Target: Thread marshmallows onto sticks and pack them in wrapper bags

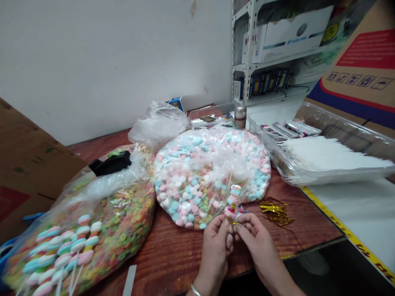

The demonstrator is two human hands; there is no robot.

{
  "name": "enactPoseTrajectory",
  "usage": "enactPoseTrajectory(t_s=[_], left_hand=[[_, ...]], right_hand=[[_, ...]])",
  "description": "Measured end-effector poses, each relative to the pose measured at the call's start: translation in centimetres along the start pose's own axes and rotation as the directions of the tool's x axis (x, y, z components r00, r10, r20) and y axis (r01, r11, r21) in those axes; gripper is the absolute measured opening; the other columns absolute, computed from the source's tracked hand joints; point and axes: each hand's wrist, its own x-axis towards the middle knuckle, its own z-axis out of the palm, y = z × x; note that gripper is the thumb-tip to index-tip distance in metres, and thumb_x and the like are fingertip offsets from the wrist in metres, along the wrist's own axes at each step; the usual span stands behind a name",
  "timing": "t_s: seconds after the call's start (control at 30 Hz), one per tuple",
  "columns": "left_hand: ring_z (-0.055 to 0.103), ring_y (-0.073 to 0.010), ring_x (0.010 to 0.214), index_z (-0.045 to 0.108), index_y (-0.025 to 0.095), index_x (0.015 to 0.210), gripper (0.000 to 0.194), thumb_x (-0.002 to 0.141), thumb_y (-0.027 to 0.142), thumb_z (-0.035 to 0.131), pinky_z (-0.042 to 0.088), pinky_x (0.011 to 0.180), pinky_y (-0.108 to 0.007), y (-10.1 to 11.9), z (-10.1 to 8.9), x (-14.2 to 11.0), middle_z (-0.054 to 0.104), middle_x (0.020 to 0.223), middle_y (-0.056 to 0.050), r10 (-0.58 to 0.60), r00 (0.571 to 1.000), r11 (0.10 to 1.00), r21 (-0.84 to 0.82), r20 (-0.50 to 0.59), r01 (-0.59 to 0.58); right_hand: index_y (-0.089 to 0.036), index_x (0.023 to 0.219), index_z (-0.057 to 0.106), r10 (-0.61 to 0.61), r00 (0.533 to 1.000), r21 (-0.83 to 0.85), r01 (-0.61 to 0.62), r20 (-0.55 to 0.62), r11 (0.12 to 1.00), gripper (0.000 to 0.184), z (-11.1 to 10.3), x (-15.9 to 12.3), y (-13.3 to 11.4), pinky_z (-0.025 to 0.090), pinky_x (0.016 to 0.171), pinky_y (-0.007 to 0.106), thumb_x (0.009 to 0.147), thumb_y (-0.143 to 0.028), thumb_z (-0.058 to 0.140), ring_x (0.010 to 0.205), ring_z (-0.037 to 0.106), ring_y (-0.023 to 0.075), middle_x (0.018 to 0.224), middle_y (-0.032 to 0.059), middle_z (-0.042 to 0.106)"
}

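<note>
A pale wall fills the upper left; a white shelf stands upper right, a reddish-brown desk below.

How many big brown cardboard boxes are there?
2. One brown cardboard box is at the left edge, beside the bag of ring-shaped candies. The other brown cardboard box is at the right, behind a clear plastic tray. More could be hidden.

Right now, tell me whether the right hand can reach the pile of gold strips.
Likely yes: the piled gold strips lie uncovered on the table just beyond the right hand, with nothing between, though it is busy at the wrapped sweet.
</note>
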Motion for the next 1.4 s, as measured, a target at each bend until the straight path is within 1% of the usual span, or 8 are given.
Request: enactPoseTrajectory(t_s=[0.17, 0.33, 0.67, 0.9, 1.03, 1.2, 1.3, 1.4], left_hand=[[0.019, -0.0031, 0.037, 0.066, 0.015, 0.086, 0.029, 0.076, 0.042, 0.071, 0.018, 0.035, -0.014, -0.2, -0.3, 0.3, 0.035, 0.044, 0.011, -0.009, 1.0, 0.996, -0.088, 0.001, 0.009], [0.063, -0.0155, 0.071, 0.071, 0.018, 0.097, 0.022, 0.085, 0.033, 0.06, 0.051, 0.067, -0.024, -0.6, -0.7, 0.0, 0.066, 0.072, -0.003, 0.238, 0.971, 0.947, 0.218, 0.023, -0.238], [0.063, -0.0241, 0.103, 0.053, 0.01, 0.133, 0.044, 0.092, 0.012, 0.037, 0.05, 0.089, -0.036, -1.4, -1.5, 0.0, 0.067, 0.107, -0.02, 0.582, 0.723, 0.312, 0.718, 0.373, -0.622], [0.06, -0.0154, 0.066, 0.065, 0.02, 0.114, 0.03, 0.094, 0.03, 0.046, 0.048, 0.063, -0.025, -1.5, -0.9, 0.0, 0.066, 0.076, -0.005, 0.293, 0.947, 0.879, 0.353, 0.131, -0.32], [0.062, -0.0159, 0.074, 0.071, 0.022, 0.094, 0.016, 0.087, 0.027, 0.058, 0.049, 0.068, -0.026, 0.3, -1.8, 0.2, 0.064, 0.081, -0.003, 0.166, 0.955, 0.969, 0.141, 0.247, -0.205], [0.029, -0.032, 0.14, 0.077, 0.025, 0.071, 0.032, 0.087, 0.016, 0.05, 0.02, 0.115, -0.05, 4.1, -3.0, -1.4, 0.043, 0.148, -0.001, 0.196, 0.833, 0.697, 0.524, 0.517, -0.489], [0.01, -0.0305, 0.147, 0.076, 0.032, 0.098, 0.041, 0.087, 0.01, 0.043, 0.01, 0.116, -0.057, 4.5, -2.6, -2.4, 0.032, 0.156, 0.002, 0.228, 0.771, 0.386, 0.672, 0.594, -0.632], [0.014, -0.0285, 0.146, 0.06, 0.032, 0.128, 0.048, 0.091, 0.012, 0.036, 0.018, 0.116, -0.055, 4.3, -2.0, -3.1, 0.016, 0.161, 0.0, 0.284, 0.783, 0.396, 0.676, 0.554, -0.622]], right_hand=[[-0.019, 0.1, 0.061, 0.071, 0.981, -0.129, -0.048, 0.182, 0.99, 0.031, -0.1, -0.3, -0.8, 0.053, 0.059, 0.03, 0.082, -0.043, 0.067, 0.061, 0.064, 0.0177, 0.07, 0.0, 0.066], [-0.017, 0.089, 0.063, -0.056, 0.997, -0.452, 0.072, 0.05, 0.889, 0.03, -0.4, -0.2, -0.1, 0.049, 0.063, 0.03, 0.082, -0.046, 0.064, 0.069, 0.062, 0.0202, 0.078, 0.0042, 0.067], [-0.018, 0.069, 0.057, -0.08, 0.997, -0.359, 0.076, 0.005, 0.93, 0.03, -1.1, 0.3, 0.9, 0.039, 0.064, 0.026, 0.085, -0.044, 0.061, 0.067, 0.05, 0.0157, 0.069, -0.0006, 0.057], [-0.018, 0.085, 0.058, 0.018, 0.997, -0.105, -0.01, 0.073, 0.994, 0.026, -0.5, -0.1, 0.9, 0.037, 0.058, 0.024, 0.086, -0.044, 0.061, 0.06, 0.04, 0.0114, 0.065, -0.0051, 0.046], [-0.018, 0.082, 0.056, 0.103, 0.978, -0.032, -0.098, 0.184, 0.995, 0.024, -0.8, -0.4, -0.7, 0.034, 0.055, 0.023, 0.085, -0.041, 0.063, 0.057, 0.037, 0.0103, 0.065, -0.0049, 0.046], [-0.019, 0.074, 0.056, 0.002, 0.941, -0.356, 0.126, 0.338, 0.926, 0.02, -2.7, -1.2, -4.0, 0.038, 0.066, 0.025, 0.089, -0.031, 0.059, 0.07, 0.048, 0.0141, 0.072, -0.0017, 0.053], [-0.022, 0.076, 0.056, -0.185, 0.928, -0.472, 0.328, 0.324, 0.818, 0.016, -3.2, -2.3, -6.4, 0.039, 0.068, 0.024, 0.091, -0.027, 0.054, 0.072, 0.049, 0.0147, 0.076, -0.0016, 0.053], [-0.023, 0.076, 0.059, -0.172, 0.845, -0.486, 0.443, 0.506, 0.753, 0.015, -2.8, -3.4, -7.2, 0.04, 0.065, 0.024, 0.09, -0.021, 0.053, 0.07, 0.052, 0.015, 0.075, -0.0008, 0.056]])
